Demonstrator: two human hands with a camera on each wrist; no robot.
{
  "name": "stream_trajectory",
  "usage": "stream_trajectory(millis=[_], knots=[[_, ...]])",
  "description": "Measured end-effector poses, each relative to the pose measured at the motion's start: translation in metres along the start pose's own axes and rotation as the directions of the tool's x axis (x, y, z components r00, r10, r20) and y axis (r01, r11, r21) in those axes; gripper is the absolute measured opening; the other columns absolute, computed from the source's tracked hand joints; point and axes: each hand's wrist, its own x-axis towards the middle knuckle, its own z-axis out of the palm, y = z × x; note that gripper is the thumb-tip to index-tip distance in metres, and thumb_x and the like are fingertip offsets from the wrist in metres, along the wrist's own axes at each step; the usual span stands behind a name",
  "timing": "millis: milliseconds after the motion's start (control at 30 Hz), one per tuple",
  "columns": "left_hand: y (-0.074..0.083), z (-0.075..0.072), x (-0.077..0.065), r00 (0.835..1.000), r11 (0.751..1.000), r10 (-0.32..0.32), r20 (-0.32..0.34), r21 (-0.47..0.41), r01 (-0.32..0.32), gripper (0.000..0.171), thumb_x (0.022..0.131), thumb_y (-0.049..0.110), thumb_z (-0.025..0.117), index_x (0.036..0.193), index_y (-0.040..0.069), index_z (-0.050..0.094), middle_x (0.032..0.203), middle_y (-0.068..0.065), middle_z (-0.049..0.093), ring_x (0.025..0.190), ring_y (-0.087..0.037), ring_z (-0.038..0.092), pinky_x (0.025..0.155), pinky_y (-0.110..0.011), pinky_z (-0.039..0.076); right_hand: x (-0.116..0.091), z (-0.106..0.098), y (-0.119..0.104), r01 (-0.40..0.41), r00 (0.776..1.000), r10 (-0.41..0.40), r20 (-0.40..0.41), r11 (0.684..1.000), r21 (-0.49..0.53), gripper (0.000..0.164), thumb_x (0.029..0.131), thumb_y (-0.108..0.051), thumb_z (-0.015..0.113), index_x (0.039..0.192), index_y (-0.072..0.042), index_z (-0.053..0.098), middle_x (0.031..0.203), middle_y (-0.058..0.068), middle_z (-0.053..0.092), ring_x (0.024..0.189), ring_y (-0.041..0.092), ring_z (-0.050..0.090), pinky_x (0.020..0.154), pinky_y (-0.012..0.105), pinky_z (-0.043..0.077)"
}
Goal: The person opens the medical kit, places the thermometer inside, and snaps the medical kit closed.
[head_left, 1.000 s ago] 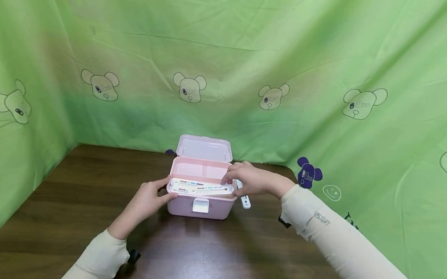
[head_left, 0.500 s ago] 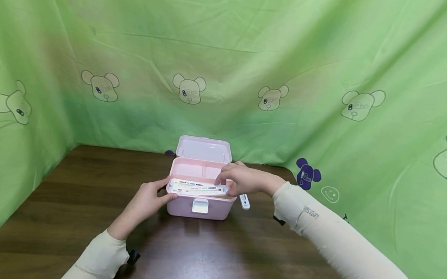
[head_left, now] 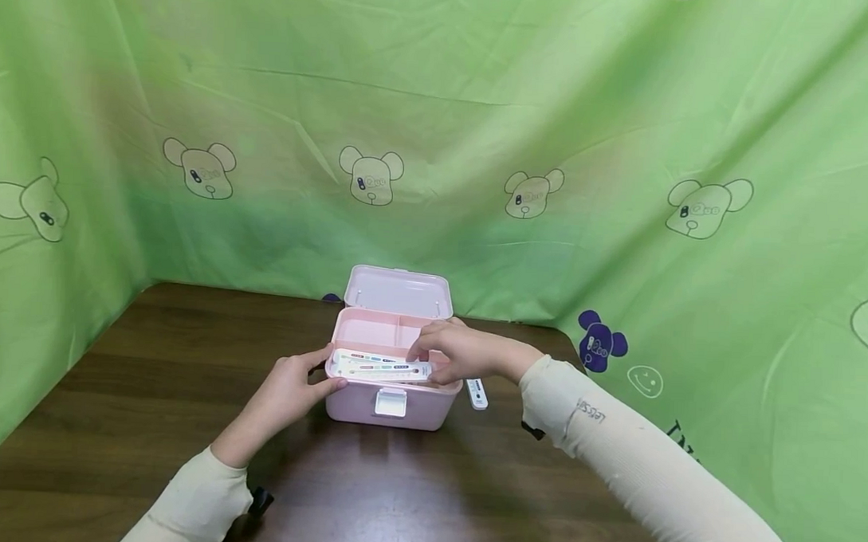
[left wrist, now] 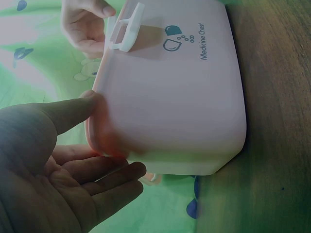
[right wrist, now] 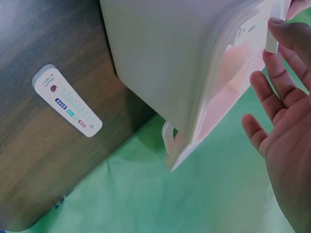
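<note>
A pink medicine chest (head_left: 425, 412) stands on the table with its lid (head_left: 399, 291) raised. My left hand (head_left: 289, 387) grips its left front corner, thumb on the front rim and fingers at the side, as the left wrist view shows. White thermometers (head_left: 380, 371) with coloured labels lie across the front part of the chest's top. Over the chest's right end, my right hand (head_left: 467, 353) pinches the end of a white thermometer (right wrist: 273, 38) between thumb and fingers. Another thermometer (right wrist: 68, 100) lies on the table beside the chest's right side.
Behind the front part, a divider splits the pink tray (head_left: 366, 330) into compartments. A white latch (head_left: 390, 402) hangs at the front of the chest. Green cloth (head_left: 453, 144) with bear prints encloses the brown wooden table (head_left: 209, 335) at the back and sides.
My right hand has shifted left over the chest's top, and the pinched thermometer has slid left with it. My left hand has stayed on the corner.
</note>
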Motion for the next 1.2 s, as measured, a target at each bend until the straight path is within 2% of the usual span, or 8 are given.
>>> stream_trajectory(millis=[233,400,567,800,1000,1200], knots=[[-0.001,0.000,0.001,1.000,1.000,0.003,0.001,-0.011,-0.003,0.069,0.092,0.033,0.079,0.148,0.002,0.052,0.138,-0.021,0.063,0.121,-0.033,0.066,0.083,-0.040,0.056,0.007,0.004,-0.002,0.008,1.000,-0.008,-0.004,1.000,0.015,0.037,0.086,-0.020,0.079,0.123,-0.019,0.071,0.107,-0.009,0.063,0.110,0.013,0.056,0.104,0.043,0.037],[-0.003,0.001,0.001,1.000,1.000,0.008,0.000,-0.019,-0.008,0.069,0.091,0.033,0.079,0.148,0.002,0.053,0.139,-0.019,0.063,0.122,-0.033,0.066,0.090,-0.045,0.057,0.013,0.006,-0.006,0.033,0.999,-0.032,-0.008,0.999,0.039,0.030,0.090,-0.013,0.073,0.119,-0.019,0.072,0.106,-0.009,0.067,0.110,0.011,0.056,0.107,0.042,0.038],[-0.004,0.001,0.002,1.000,1.000,0.015,-0.005,-0.020,-0.015,0.069,0.091,0.033,0.080,0.147,0.002,0.054,0.138,-0.019,0.063,0.121,-0.032,0.066,0.091,-0.045,0.057,0.018,0.008,-0.011,0.028,1.000,-0.028,-0.012,0.997,0.066,0.026,0.093,-0.012,0.069,0.117,-0.021,0.074,0.107,-0.013,0.071,0.113,0.009,0.057,0.111,0.043,0.035],[-0.003,0.001,0.001,1.000,1.000,0.021,-0.008,-0.020,-0.021,0.068,0.091,0.031,0.079,0.148,0.004,0.053,0.137,-0.018,0.064,0.120,-0.030,0.066,0.088,-0.043,0.056,0.022,0.014,-0.009,-0.005,0.998,0.006,-0.067,1.000,0.017,0.023,0.096,-0.012,0.066,0.115,-0.021,0.075,0.099,-0.013,0.070,0.105,0.010,0.060,0.103,0.042,0.041],[-0.002,0.002,0.001,1.000,1.000,0.023,-0.010,-0.008,-0.023,0.069,0.092,0.033,0.079,0.148,0.003,0.053,0.136,-0.018,0.065,0.117,-0.028,0.067,0.081,-0.036,0.054,0.025,0.017,-0.010,-0.058,0.994,0.053,-0.100,0.997,-0.048,0.023,0.097,-0.012,0.065,0.112,-0.025,0.077,0.090,-0.018,0.068,0.099,0.008,0.059,0.097,0.042,0.039],[-0.001,0.001,0.000,1.000,1.000,0.013,-0.002,-0.016,-0.013,0.069,0.091,0.032,0.079,0.149,0.005,0.053,0.136,-0.017,0.065,0.115,-0.025,0.067,0.080,-0.035,0.052,0.027,0.019,-0.012,-0.052,0.996,0.046,-0.081,0.996,-0.073,0.024,0.095,-0.012,0.068,0.112,-0.024,0.079,0.098,-0.017,0.073,0.102,0.009,0.059,0.097,0.045,0.038]])
